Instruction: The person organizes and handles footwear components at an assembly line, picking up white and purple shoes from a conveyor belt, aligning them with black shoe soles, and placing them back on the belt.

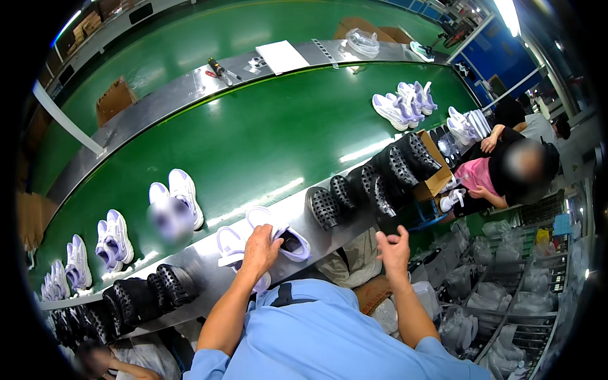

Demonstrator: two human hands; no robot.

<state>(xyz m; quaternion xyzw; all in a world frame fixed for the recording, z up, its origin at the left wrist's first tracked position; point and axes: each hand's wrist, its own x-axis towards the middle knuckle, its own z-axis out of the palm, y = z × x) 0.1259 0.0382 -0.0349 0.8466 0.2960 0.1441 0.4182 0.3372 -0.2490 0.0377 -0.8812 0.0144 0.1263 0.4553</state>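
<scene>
While the long green belt (pixel 285 126) is sweeping across my view, a steel surface (pixel 206 255) is running along its near side, right in front of me. Over on the right, a co-worker (pixel 474 174) in black and pink is leaning in, a white shoe (pixel 451 199) close to one hand. Nearer, a row of black studded footwear (pixel 364 180) is crowding the surface to the right, and a second black group (pixel 174 283) is lining its left stretch. Out on the belt, pairs of white-and-lavender shoes (pixel 114 237) are standing in spaced clusters. Straight ahead, the lavender-trimmed shoe (pixel 297 248) is resting on the surface, its opening facing me, its mate (pixel 229 242) sitting just left. My left hand (pixel 259 250) is grasping that shoe by the opening! My right hand (pixel 394 253) is hanging free in the air near the black row, fingers loosely bent and apart. Smallest, a dark-handled tool (pixel 216 67) is lying on the far metal ledge.
</scene>
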